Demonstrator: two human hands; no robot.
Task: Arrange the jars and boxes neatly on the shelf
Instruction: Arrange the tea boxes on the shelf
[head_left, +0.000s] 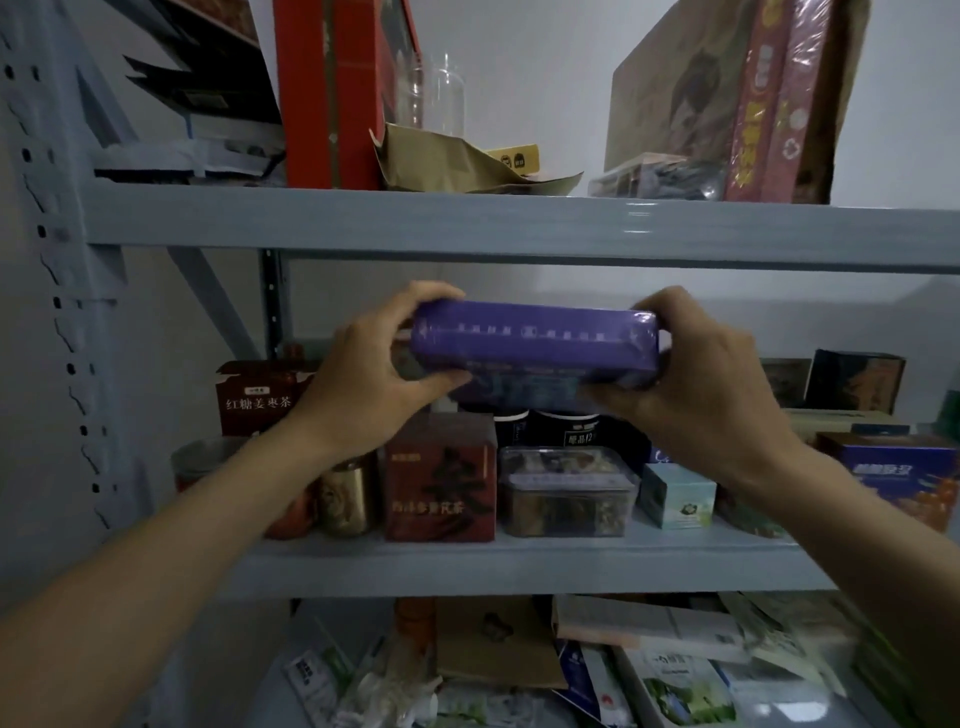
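I hold a flat purple box (535, 340) wrapped in clear film level, in the air in front of the grey shelf's middle tier (519, 566). My left hand (363, 369) grips its left end and my right hand (696, 374) grips its right end. Below the box stand two dark jars (566, 428), a dark red box (440, 480), a clear plastic tub (565, 491), a gold tin (347, 493) and a small teal box (675, 496). A red-brown tea box (260, 395) stands behind at the left.
A blue box (904, 473) and dark boxes (852, 379) fill the tier's right end. The top tier holds a red box (332, 88), a glass jar (441, 98), a brown paper bag (467, 166) and tall boxes (753, 98). Packets and boxes (597, 670) litter the bottom tier.
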